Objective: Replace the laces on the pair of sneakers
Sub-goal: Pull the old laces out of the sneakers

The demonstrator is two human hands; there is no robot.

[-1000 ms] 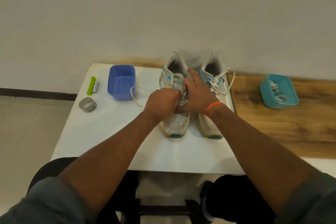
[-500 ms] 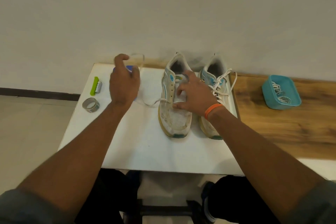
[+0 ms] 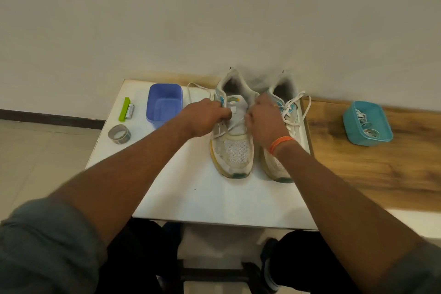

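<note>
White tabletop (image 3: 191,186) fills the middle of our view, and on it, toward the far edge by the wall, the pair of sneakers stands side by side with toes pointing back at us. We're working the left sneaker (image 3: 232,148), worn mesh and yellowed sole, and it looks light but stiff enough in the sole to stay put while we tug; the upper is soft, so we'd hold it by the eyelet rows rather than squeeze the toe. The right sneaker (image 3: 284,126) sits just beside it, its white lace (image 3: 292,108) fully threaded and flopping over the side. Our left hand (image 3: 205,118) is curled at the left eyelet row, pinching the old lace (image 3: 235,124), whose free end loops away behind the hand toward the blue tub (image 3: 164,102). Our right hand (image 3: 263,119) is curled at the opposite row, fingers bent in on the same lace or the eyelet edge; which, we cannot quite tell. That lace is limp, thin and a bit slick, so we judge it best taken close to the eyelet, pulled straight out, one crossing at a time. Off on the wooden surface, well apart to the right, a teal tub (image 3: 350,126) holds coiled laces, likely the replacements. Far left lie a roll of tape (image 3: 119,134) and a green clip (image 3: 124,109).
</note>
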